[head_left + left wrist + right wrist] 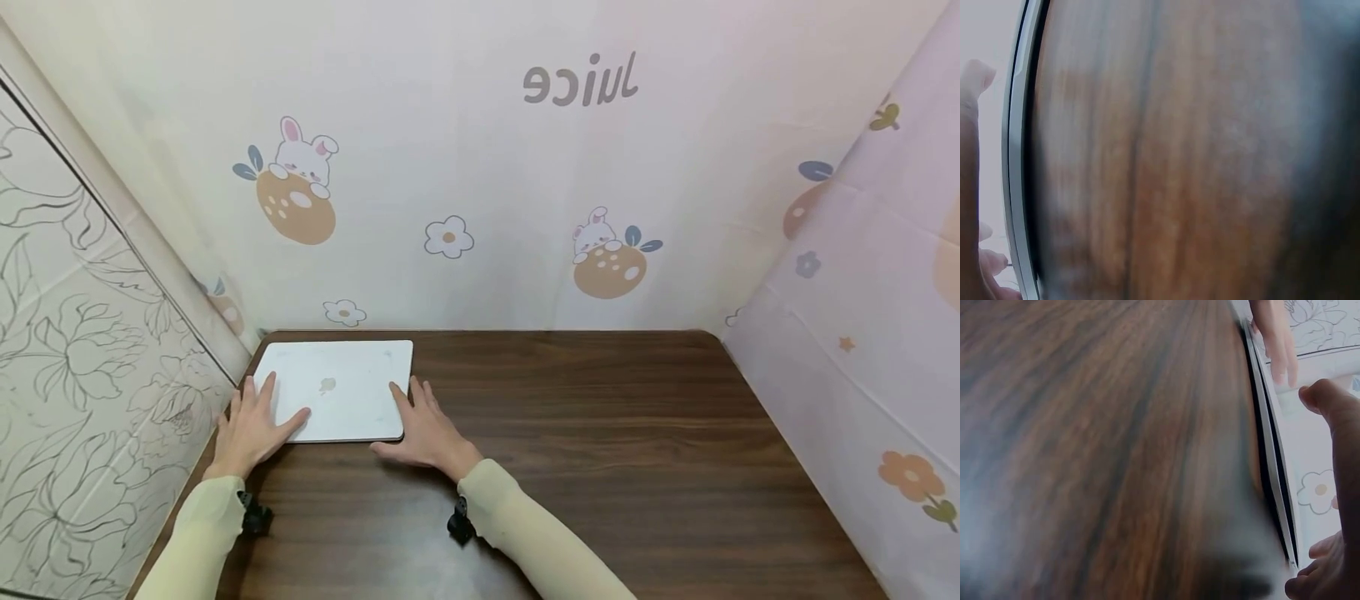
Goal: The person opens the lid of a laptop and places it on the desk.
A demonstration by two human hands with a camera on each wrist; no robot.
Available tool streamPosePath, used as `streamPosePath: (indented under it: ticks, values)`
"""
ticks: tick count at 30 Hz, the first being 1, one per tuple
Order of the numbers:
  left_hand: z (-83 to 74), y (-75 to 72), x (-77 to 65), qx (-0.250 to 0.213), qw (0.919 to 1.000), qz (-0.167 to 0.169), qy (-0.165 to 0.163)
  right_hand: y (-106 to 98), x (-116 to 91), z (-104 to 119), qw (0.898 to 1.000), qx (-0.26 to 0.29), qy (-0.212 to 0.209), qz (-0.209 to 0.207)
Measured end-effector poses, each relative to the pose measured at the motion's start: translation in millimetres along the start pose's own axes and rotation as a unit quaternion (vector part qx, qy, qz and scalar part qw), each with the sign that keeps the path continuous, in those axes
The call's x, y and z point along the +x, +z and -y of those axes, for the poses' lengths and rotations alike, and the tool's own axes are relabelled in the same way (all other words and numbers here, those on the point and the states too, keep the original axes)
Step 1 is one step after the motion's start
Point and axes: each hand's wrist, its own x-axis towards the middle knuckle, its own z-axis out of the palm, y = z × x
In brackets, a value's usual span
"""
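Observation:
A silver laptop [345, 404] with an apple logo lies closed on the brown wooden table, near its far left corner. At the laptop's left side, my left hand [251, 429] has its fingers spread, with the thumb over the lid. My right hand [429, 433] is at the right edge, one finger over the lid and the thumb by the near corner. In the left wrist view, the laptop's front edge [1015, 137] runs beside the left thumb. The right wrist view shows the thin edge [1275, 469] with a dark line along it.
The wooden table [600, 442] extends to the right and toward me. A printed curtain [465, 150] hangs behind it, with another curtain [847, 400] along the right side. A flower-patterned panel [90, 358] borders the left. Each wrist wears a small black device [461, 523].

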Motion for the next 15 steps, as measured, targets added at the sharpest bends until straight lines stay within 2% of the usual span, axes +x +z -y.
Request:
streamPosePath:
  ticks: [8,15]
  values:
    - [-0.1,1.6,3.9,-0.001,1.0,0.005,-0.007,8.5,10.9,5.4,0.999,-0.044,0.001,-0.008]
    - [-0.8,2.8,4.7,-0.008,0.9998,0.009,-0.013,13.5,12.7,7.2,0.999,-0.032,0.011,-0.001]
